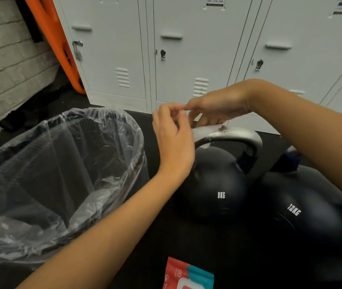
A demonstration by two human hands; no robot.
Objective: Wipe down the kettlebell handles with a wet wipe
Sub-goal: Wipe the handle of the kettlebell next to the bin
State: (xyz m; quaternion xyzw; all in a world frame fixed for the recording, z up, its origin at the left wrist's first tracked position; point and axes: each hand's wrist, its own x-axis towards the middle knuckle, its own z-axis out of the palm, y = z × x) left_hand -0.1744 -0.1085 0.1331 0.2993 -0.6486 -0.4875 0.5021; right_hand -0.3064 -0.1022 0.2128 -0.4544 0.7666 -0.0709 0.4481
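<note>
A red and teal pack of wet wipes (188,275) lies nearest on the black floor (197,243). Beyond stand the black 12KG kettlebell (303,207) and black 8KG kettlebell (218,184). A white wet wipe (204,132) drapes its grey metal handle (234,135). Above it, the left hand (174,138) and right hand (218,107) have curled fingers, perhaps pinching the wipe.

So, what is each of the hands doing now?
Left hand: fingers curled, grip unclear.
Right hand: pinches the wet wipe on the 8KG kettlebell handle.

Even indoor light, soft motion blur, wide-angle bending at edges.
</note>
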